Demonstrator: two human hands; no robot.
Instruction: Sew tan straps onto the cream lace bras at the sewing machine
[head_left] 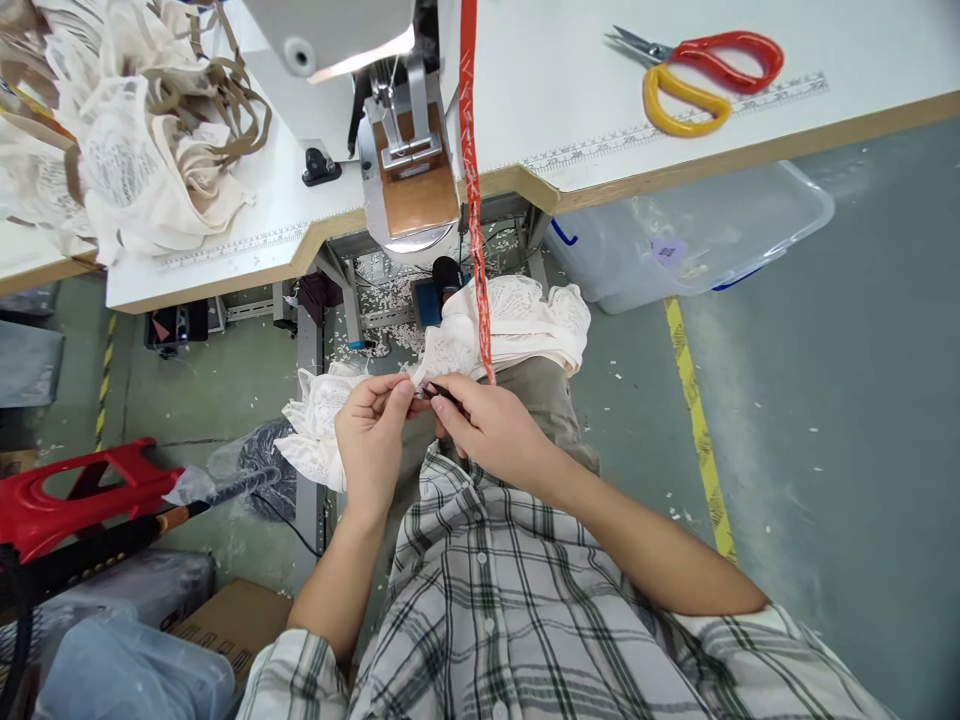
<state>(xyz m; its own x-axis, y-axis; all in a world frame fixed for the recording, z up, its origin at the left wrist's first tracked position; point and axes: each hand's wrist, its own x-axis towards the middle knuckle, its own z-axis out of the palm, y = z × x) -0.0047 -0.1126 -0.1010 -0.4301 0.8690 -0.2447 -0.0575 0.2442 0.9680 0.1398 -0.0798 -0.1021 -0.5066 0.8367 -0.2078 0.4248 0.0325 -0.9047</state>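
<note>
Just below the middle of the frame, both hands meet over the person's lap. The left hand (375, 432) is curled nearly closed, thumb and fingertips pinching an edge of the white lace fabric (525, 322). The fabric bunches out to the left of that hand and spreads up and to the right across the knee. The right hand (491, 430) is closed too, its thumb and forefinger gripping a small dark tool (444, 392) whose tip points left and touches the pinched edge (what kind of tool it is I cannot tell). A red patterned tape (472, 200) hangs straight down from the top of the frame, over the edge of the tabletop (570, 90), and ends right at the fabric above the right hand.

At top centre a white sewing machine (409, 150) juts over the tabletop's edge. At upper left lies a pile of lace pieces with tan straps (142, 130). At upper right lie scissors (701, 72) with one red and one yellow handle, beside a printed ruler strip (675, 118). Under the tabletop on the right stands a clear plastic bin (697, 240), with a yellow floor line (696, 410) running down from it. A red plastic frame (67, 495) sits at the left edge, and a checked shirt (525, 610) fills the bottom.
</note>
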